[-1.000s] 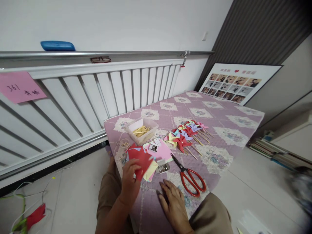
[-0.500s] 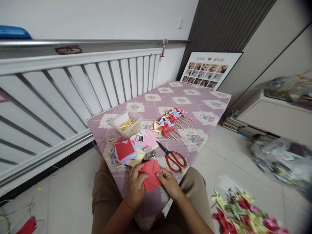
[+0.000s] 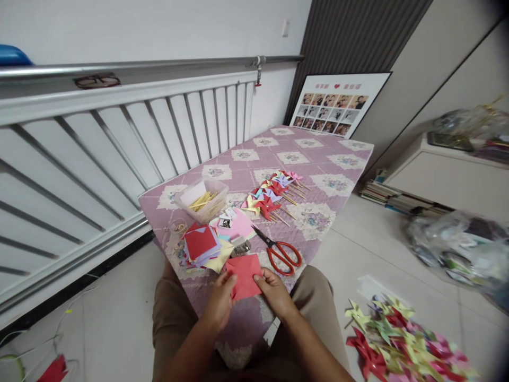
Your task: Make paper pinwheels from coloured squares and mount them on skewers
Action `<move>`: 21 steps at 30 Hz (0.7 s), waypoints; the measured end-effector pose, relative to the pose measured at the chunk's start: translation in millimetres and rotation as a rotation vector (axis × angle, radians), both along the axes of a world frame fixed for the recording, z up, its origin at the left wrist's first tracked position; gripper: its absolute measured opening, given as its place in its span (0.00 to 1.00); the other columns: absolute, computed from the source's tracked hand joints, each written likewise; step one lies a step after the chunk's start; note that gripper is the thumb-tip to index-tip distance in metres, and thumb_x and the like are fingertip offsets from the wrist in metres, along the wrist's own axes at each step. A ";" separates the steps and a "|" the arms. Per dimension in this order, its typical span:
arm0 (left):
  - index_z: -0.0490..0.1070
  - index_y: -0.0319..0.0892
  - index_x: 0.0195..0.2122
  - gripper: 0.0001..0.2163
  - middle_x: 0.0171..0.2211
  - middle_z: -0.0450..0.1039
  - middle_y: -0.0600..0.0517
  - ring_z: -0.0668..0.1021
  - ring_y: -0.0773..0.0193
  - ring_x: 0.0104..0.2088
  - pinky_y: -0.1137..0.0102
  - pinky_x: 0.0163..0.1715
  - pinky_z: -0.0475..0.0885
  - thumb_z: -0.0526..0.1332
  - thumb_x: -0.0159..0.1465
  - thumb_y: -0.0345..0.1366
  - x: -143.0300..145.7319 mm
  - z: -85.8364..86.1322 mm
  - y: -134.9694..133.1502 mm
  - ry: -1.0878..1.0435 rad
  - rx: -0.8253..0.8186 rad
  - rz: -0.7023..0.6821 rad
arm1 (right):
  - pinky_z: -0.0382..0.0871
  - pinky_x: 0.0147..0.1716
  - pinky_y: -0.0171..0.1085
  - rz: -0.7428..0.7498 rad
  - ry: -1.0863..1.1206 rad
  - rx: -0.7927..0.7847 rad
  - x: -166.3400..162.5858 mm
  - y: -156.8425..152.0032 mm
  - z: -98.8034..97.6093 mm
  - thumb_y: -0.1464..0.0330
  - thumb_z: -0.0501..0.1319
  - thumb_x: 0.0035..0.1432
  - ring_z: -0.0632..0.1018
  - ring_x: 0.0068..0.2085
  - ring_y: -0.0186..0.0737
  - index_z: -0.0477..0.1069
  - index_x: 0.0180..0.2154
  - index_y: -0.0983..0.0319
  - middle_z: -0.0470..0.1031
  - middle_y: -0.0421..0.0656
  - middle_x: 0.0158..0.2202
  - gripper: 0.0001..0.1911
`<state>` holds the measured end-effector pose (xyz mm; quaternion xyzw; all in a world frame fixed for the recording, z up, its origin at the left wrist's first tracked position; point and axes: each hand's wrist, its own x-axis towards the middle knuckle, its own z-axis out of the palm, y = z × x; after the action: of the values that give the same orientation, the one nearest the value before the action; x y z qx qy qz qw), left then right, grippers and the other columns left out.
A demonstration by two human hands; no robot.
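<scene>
At the near corner of the table (image 3: pixel 240 331), one red paper square (image 3: pixel 245 276) sits between two hands, over the cloth — can't tell if its underside touches. Left hand (image 3: pixel 221 297) pinches the left edge, thumb on top; right hand (image 3: pixel 275 291) pinches the right edge the same way. Fingers under the sheet are hidden, so can't tell how hard they grip or whether more than one sheet is held.

Risks, as I judge them:

1. Tear or stray crease. Thin paper, two opposed pinches; uneven pull would do it. Faint lines show on the face, can't tell if cuts or folds. If cuts, corners rip first.

2. Spill. The small box of metal bits (image 3: pixel 241 248) is just beyond the sheet's far edge; a forward push could tip it.

3. Scissors (image 3: pixel 274 245) lie just past the right hand, handles toward the person — a sideways sweep could snag them or shove them off the edge.

4. Paper pile (image 3: pixel 201 243) is stacked loosely beside the left hand; a forearm brush could fan it out.

Finished pinwheels (image 3: pixel 267 206) lie farther back, lower risk.
</scene>
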<state>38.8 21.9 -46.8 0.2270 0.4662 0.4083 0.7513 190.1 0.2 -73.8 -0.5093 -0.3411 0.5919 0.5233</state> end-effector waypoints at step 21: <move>0.65 0.47 0.43 0.14 0.45 0.73 0.50 0.80 0.61 0.37 0.65 0.34 0.76 0.63 0.57 0.41 -9.0 4.9 14.3 0.061 -0.103 0.089 | 0.60 0.27 0.33 0.054 -0.107 0.028 7.0 -1.7 2.9 0.54 0.64 0.51 0.66 0.25 0.32 0.70 0.30 0.60 0.68 0.35 0.24 0.16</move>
<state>29.8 36.2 -41.9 0.1792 0.5189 0.4097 0.7286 197.1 -1.5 -70.9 -0.5234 -0.3905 0.5729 0.4953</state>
